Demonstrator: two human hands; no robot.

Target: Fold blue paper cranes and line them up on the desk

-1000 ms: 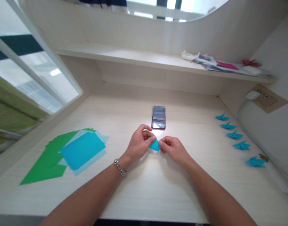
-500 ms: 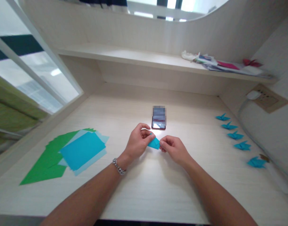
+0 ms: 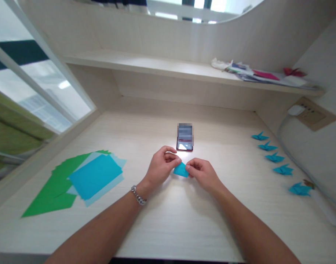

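A small folded piece of blue paper (image 3: pixel 180 170) is held between my two hands, just above the middle of the desk. My left hand (image 3: pixel 163 164) pinches its upper left edge between thumb and fingers. On the other side, my right hand (image 3: pixel 202 170) grips the right corner with thumb and forefinger. Beyond them lies a phone (image 3: pixel 185 137), its screen lit and partly blurred out. The fingers cover parts of the paper, so its finer folds cannot be made out.
Blue paper sheets (image 3: pixel 98 176) lie over green sheets (image 3: pixel 48 194) at the left. Along the right side stand several blue paper cranes (image 3: pixel 274 157), near a cable (image 3: pixel 283 146) and a wall socket (image 3: pixel 312 114). A shelf (image 3: pixel 146 63) above holds papers (image 3: pixel 264 75).
The blue paper has turned slightly between the fingers and now shows a flatter, plainer face. My right thumb has moved further onto it; both hands stay in nearly the same place.
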